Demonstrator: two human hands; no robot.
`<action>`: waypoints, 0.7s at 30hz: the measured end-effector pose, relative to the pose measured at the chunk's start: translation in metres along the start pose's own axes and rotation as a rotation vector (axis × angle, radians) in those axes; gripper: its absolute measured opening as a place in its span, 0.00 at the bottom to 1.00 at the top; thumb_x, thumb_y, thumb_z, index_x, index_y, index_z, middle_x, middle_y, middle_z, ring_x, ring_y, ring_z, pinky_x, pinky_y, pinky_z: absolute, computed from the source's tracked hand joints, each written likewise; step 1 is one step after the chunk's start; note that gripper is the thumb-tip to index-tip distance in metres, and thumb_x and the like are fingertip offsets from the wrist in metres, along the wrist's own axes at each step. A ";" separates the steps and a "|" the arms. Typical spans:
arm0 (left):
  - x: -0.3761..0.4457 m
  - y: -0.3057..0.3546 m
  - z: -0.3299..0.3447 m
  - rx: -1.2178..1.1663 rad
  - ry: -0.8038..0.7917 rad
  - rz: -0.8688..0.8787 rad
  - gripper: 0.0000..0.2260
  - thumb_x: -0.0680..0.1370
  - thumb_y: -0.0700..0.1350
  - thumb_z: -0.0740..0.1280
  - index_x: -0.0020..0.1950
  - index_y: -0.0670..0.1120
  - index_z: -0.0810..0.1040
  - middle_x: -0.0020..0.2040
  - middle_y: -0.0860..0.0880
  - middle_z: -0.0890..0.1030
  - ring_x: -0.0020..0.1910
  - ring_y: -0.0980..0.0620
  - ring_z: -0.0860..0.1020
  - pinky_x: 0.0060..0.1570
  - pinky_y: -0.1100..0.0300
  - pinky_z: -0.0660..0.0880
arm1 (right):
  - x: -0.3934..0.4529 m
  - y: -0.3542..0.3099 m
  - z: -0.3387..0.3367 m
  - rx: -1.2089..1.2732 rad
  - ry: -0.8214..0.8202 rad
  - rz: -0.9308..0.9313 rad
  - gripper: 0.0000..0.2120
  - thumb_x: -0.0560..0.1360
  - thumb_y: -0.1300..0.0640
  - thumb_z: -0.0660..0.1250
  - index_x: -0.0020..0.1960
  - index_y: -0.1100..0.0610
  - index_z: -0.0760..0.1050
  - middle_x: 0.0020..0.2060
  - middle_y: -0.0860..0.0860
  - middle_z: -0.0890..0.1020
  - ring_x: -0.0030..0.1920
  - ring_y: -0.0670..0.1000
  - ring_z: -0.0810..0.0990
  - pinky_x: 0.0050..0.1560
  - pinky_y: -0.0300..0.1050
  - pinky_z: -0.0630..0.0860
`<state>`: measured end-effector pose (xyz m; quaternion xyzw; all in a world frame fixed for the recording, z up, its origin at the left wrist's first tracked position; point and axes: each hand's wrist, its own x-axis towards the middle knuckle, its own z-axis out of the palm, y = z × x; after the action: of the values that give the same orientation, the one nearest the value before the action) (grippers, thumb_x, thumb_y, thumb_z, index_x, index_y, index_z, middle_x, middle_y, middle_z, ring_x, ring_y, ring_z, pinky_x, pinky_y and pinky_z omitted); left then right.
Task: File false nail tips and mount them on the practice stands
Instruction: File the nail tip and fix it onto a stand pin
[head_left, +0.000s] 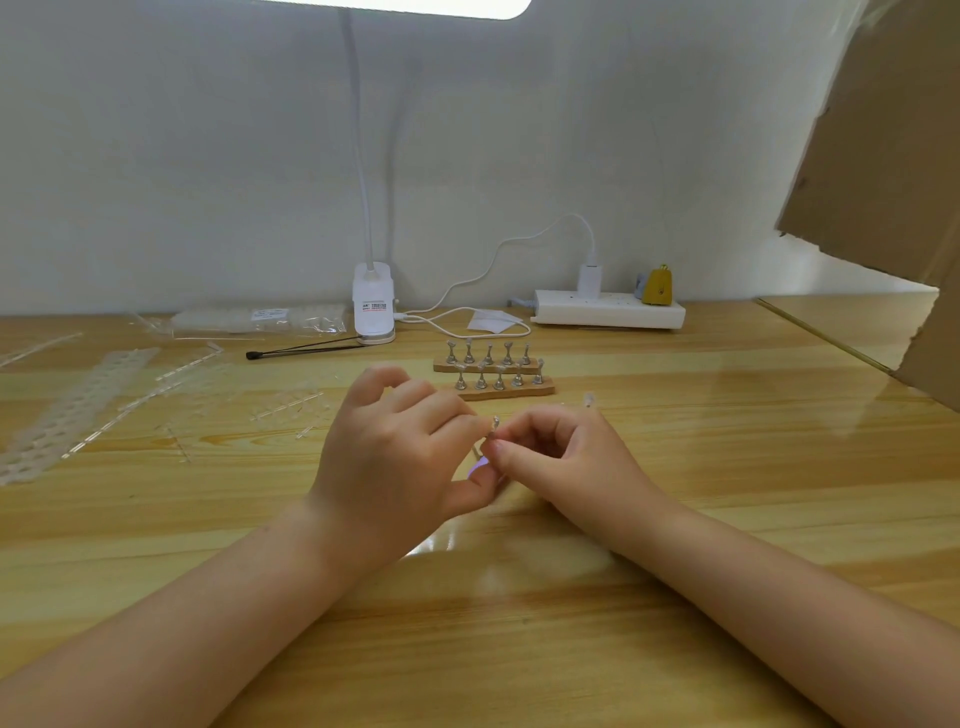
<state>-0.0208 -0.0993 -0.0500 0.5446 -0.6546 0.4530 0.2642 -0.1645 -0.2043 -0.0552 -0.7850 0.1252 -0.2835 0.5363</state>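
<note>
My left hand (400, 457) and my right hand (566, 457) meet over the middle of the wooden table. Between their fingertips is a small silvery stand peg (487, 446) with a clear nail tip (494, 422) at its top. My left thumb and forefinger pinch the peg, and a small lilac bit (476, 471) shows by the thumb. My right thumb and forefinger pinch the tip. Just behind the hands stand two wooden practice stands, the front one (530, 391) and the rear one (457, 367), each with a row of metal pegs. A loose clear tip (588, 400) lies to the right.
A clip lamp base (373, 306), its cable and a white power strip (608, 309) stand at the back. A black stick tool (301, 348), bags of tips (260, 319) and clear plastic strips (78, 405) lie at the left. Cardboard (883, 182) hangs at the right.
</note>
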 end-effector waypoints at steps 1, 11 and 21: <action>0.000 0.000 0.000 0.001 0.000 -0.001 0.08 0.72 0.50 0.69 0.39 0.47 0.84 0.36 0.53 0.83 0.34 0.50 0.80 0.48 0.53 0.69 | 0.000 0.000 0.000 0.000 -0.010 0.008 0.04 0.74 0.63 0.69 0.42 0.58 0.81 0.34 0.51 0.85 0.35 0.45 0.84 0.37 0.31 0.74; -0.001 0.001 0.000 0.068 -0.111 -0.072 0.15 0.75 0.56 0.68 0.52 0.46 0.84 0.50 0.51 0.84 0.39 0.50 0.81 0.51 0.52 0.70 | 0.003 0.004 -0.002 -0.084 0.136 0.005 0.06 0.74 0.57 0.70 0.39 0.53 0.79 0.29 0.47 0.82 0.31 0.42 0.79 0.35 0.34 0.73; -0.004 0.007 0.001 -0.103 -0.309 -0.448 0.10 0.78 0.47 0.61 0.46 0.45 0.80 0.43 0.50 0.82 0.40 0.46 0.80 0.43 0.53 0.70 | 0.012 0.016 -0.014 -0.488 0.317 0.065 0.08 0.73 0.49 0.71 0.38 0.50 0.83 0.29 0.46 0.81 0.33 0.44 0.77 0.39 0.44 0.73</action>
<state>-0.0267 -0.0981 -0.0560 0.7244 -0.5724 0.2610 0.2820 -0.1613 -0.2268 -0.0624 -0.8322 0.2970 -0.3471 0.3143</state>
